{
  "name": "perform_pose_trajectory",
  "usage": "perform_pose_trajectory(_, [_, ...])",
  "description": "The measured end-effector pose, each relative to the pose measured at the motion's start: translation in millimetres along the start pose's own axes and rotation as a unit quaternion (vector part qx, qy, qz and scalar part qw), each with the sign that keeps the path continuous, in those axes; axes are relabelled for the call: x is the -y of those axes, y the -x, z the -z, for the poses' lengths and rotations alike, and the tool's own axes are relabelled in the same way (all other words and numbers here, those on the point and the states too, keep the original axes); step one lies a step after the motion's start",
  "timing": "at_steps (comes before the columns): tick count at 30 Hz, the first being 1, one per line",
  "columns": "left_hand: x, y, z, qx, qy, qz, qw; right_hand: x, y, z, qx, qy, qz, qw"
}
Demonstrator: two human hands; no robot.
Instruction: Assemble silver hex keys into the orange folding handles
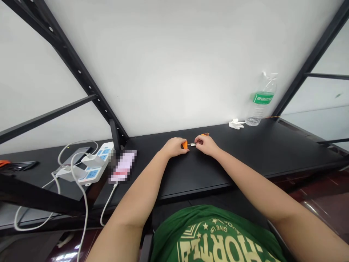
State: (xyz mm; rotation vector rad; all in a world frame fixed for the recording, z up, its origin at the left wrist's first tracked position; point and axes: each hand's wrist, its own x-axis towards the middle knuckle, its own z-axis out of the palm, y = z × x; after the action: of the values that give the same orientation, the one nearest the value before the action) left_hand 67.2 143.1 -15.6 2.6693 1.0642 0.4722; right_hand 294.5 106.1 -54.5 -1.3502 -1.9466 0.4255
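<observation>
My left hand [176,146] is closed around a small orange piece [185,145] with a few short metallic tips showing at its right side. My right hand [206,144] pinches a thin silver metal rod [192,144] that points left toward the orange piece. The two hands are a short gap apart, low over the black tabletop. Just behind the right hand lies another small orange item [205,134] with thin bits sticking up, partly hidden by the fingers. What exactly these small parts are is too small to tell.
A phone [123,166] on a cable and a white power strip [99,162] with chargers lie to the left. A clear bottle [263,100] with a green label and a crumpled white tissue [236,124] stand near the wall. Black metal posts [79,71] rise at both sides.
</observation>
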Motion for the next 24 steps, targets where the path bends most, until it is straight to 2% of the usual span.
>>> perform_pose_trajectory(5, [10,4,7.4,0.004,-0.001,0.027,1.000,-7,-1,5,0.025,0.081,0.002,0.996])
perform_pose_trajectory(11, [7,4,4.4,0.002,0.005,0.032,0.999,-8,3,5,0.013,0.164,-0.015,0.986])
perform_pose_trajectory(17, [5,5,6.7,-0.007,0.024,0.039,0.999,-11,1,-11,0.044,0.175,-0.022,0.983])
perform_pose_trajectory(24, [-3,3,1.1,-0.017,0.046,0.018,0.999,-12,2,-11,0.018,0.144,0.000,0.989])
